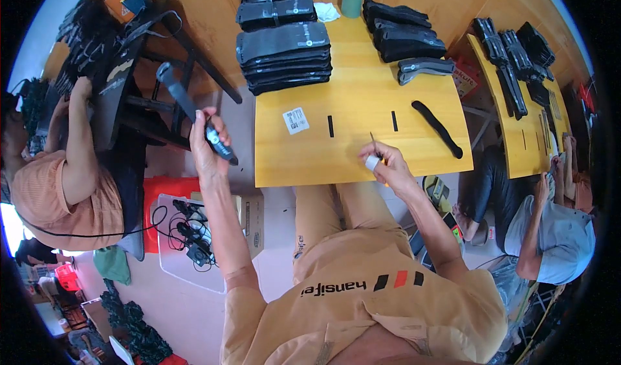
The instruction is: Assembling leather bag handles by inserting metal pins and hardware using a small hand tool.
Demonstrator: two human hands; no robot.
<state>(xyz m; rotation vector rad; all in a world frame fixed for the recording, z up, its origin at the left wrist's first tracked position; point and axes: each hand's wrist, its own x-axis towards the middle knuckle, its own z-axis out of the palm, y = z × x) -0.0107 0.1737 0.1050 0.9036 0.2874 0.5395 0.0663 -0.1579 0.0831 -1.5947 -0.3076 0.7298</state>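
Note:
My left hand (208, 146) is raised beyond the table's left edge, closed around a dark grey fabric strap (178, 92) with a small white print. The strap sticks up past my fingers, and its other end hangs below them. Over the table's front part, my right hand (396, 169) grips a small thin-bladed tool (372, 140) with some orange showing; my fingers hide most of it. White tape (372, 162) wraps one finger. A curved black strap (438, 129) lies to the right of that hand, and a white printed label (295, 121) lies to its left.
Stacks of folded dark straps (284, 48) and more strap bundles (404, 38) fill the back of the yellow table (356, 80), near a green canister (352, 0). A bin of cables (194, 235) stands on the floor at left. People work at tables on both sides.

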